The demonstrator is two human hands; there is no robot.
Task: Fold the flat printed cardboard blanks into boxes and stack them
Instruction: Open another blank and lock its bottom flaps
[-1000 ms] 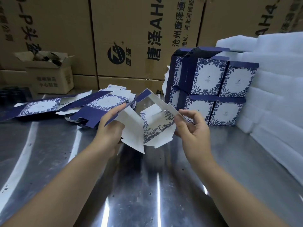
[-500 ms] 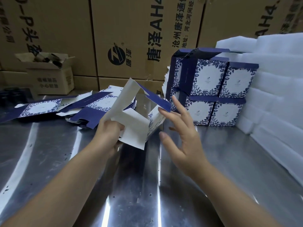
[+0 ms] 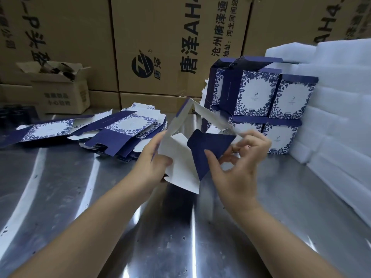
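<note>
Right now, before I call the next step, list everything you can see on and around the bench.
half-folded blank: one, white inside with a navy flap, held above the table centre
flat blanks: a loose pile, navy and white floral, table left of centre
folded boxes: at least four, navy and white floral, stacked in two tiers right of centre
foam sheets: a stack, white, far right beside the boxes
large cartons: several, brown with black print, along the back
small carton: one, brown, open, back left
table: one, shiny metal
left hand: grips the blank's white panel
right hand: pinches the navy flap
</note>
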